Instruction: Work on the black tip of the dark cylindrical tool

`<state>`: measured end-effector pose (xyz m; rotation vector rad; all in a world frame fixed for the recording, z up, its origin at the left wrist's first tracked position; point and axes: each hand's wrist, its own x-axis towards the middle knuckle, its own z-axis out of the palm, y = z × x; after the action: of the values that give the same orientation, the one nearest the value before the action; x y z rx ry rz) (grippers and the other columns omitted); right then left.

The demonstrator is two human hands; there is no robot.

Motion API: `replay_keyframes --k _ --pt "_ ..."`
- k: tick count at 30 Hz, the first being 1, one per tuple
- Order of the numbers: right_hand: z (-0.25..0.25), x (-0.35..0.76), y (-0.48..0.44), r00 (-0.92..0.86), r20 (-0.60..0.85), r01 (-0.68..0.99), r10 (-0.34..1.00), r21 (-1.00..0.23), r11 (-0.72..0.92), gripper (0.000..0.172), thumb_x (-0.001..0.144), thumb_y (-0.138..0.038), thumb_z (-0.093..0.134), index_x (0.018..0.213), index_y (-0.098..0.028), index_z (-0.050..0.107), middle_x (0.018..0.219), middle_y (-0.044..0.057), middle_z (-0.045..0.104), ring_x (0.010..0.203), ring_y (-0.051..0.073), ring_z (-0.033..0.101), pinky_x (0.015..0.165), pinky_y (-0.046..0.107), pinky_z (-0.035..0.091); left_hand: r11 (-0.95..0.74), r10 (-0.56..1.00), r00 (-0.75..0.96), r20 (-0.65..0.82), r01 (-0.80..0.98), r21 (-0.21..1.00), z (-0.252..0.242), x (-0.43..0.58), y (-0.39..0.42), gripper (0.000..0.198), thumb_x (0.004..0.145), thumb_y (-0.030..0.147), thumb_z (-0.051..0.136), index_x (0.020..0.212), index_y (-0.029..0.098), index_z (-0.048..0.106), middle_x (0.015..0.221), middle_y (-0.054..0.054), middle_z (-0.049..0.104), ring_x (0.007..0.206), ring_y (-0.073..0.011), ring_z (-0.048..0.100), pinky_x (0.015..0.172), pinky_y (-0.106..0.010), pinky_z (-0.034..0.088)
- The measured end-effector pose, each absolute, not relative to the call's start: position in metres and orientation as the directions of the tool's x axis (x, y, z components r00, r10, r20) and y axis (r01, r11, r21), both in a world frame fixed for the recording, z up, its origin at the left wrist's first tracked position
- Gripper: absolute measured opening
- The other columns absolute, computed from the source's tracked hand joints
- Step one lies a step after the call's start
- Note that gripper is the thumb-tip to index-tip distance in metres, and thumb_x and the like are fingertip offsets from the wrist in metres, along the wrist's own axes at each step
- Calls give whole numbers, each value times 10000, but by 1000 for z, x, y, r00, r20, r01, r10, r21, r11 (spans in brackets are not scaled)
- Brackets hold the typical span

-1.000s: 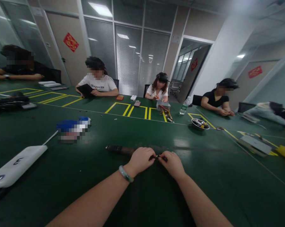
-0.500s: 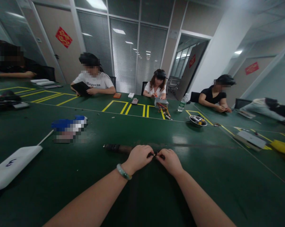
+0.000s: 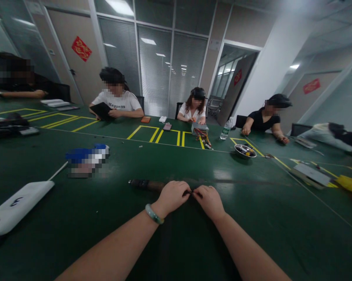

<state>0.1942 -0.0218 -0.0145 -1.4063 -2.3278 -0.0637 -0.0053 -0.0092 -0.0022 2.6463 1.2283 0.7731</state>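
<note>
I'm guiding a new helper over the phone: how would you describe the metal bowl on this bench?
Start at the long green workbench and look toward its far edge. Near the clear water bottle, a shallow steel bowl sits inside a yellow taped outline. It is the only bowl in view, and small parts lie in it.

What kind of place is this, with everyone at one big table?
It looks like a workshop for electronics, maybe inside an office. The long green workbench has yellow taped outlines, a metal box with coloured wires sits on it, and the walls are glass with blinds.
</note>
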Motion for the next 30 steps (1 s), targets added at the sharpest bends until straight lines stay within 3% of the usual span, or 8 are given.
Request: replay_keyframes --k 6,12,16,18,22,26,30 --pt "-15 190 -24 -451 405 868 795 -7 496 166 952 -212 529 868 -207 672 867 42 658 802 170 590 736 275 426 -651 750 538 384 701 290 -2 -5 -11 73 854 219 597 920 204 623 930 -12 661 870 -183 615 813 -322 434" --pt "-25 188 -13 -510 449 822 734 2 570 166 917 -96 503 954 -179 641 1169 89 644 1097 208 584 947 329 461 -654 750 545 375 697 295 4 -6 -15 103 844 197 595 946 206 599 970 -18 660 890 -191 615 835 -333 438" --pt "-28 188 -8 -541 348 822 766 26 569 161 898 -75 512 969 -184 607 1002 79 697 928 192 656 984 354 457 -633 770 523 367 700 330 8 -7 -17 209 828 224 619 1030 210 571 1005 -34 660 933 -209 617 871 -355 447" --pt "-27 187 -6 -548 306 826 779 46 562 159 887 -61 512 943 -185 596 928 68 698 891 187 659 995 345 443 -650 754 524 395 678 342 11 -7 -20 210 827 236 617 1030 212 570 1018 -35 660 979 -211 610 961 -390 422" --pt "-24 187 2 -539 276 837 796 68 543 115 894 -87 525 922 -175 594 906 77 687 927 205 649 967 335 444 -746 656 550 516 578 332 17 -12 -26 174 868 190 530 1026 230 589 1083 -22 658 1123 -180 562 1143 -418 258" --pt "-16 205 14 -489 259 869 833 69 489 93 938 -179 513 909 -188 601 858 54 682 899 204 656 901 312 458 -787 614 595 519 515 340 18 -21 -28 210 871 160 499 1026 237 616 1062 -13 673 1043 -159 600 1090 -379 349" --pt "-8 273 12 -330 260 943 907 55 328 135 931 -206 474 893 -198 604 850 78 679 793 227 670 708 306 475 -777 630 616 472 500 384 15 -27 -27 231 871 160 509 1052 234 632 1052 -16 680 997 -163 617 994 -346 425"
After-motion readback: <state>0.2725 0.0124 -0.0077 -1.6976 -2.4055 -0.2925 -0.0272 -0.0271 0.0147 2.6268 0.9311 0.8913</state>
